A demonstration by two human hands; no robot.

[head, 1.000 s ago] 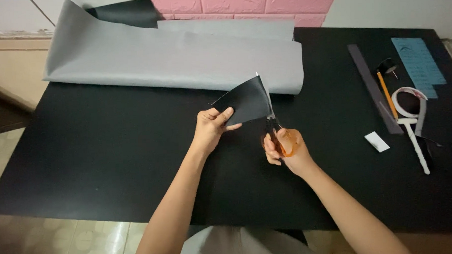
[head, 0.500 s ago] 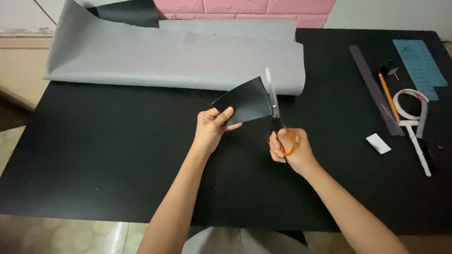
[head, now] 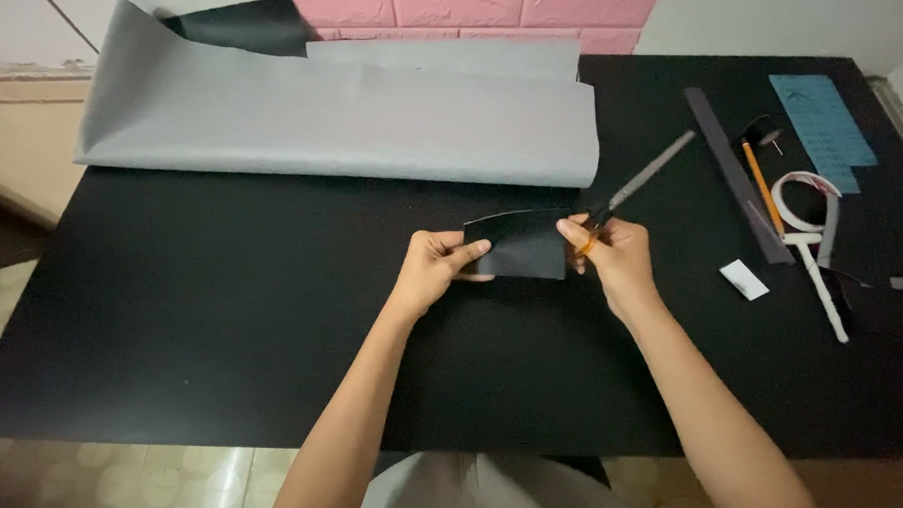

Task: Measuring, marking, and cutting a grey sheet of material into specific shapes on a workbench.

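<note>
A small black piece of material (head: 519, 244) is held flat above the black table (head: 224, 322) between both hands. My left hand (head: 435, 270) pinches its left edge. My right hand (head: 612, 253) touches its right edge with the fingertips while gripping orange-handled scissors (head: 637, 184). The scissor blades are closed and point up and to the right, away from the piece.
A large folded grey sheet (head: 337, 118) lies across the back of the table. At the right are a dark ruler (head: 737, 174), an orange pencil (head: 763, 188), a white tape roll (head: 802, 200), a blue paper (head: 822, 131), a white stick (head: 823, 286) and a small white eraser (head: 744, 279).
The scissors have come off the black piece and swung to the right. The piece has been lowered and turned flat, and my right hand now also touches its right edge.
</note>
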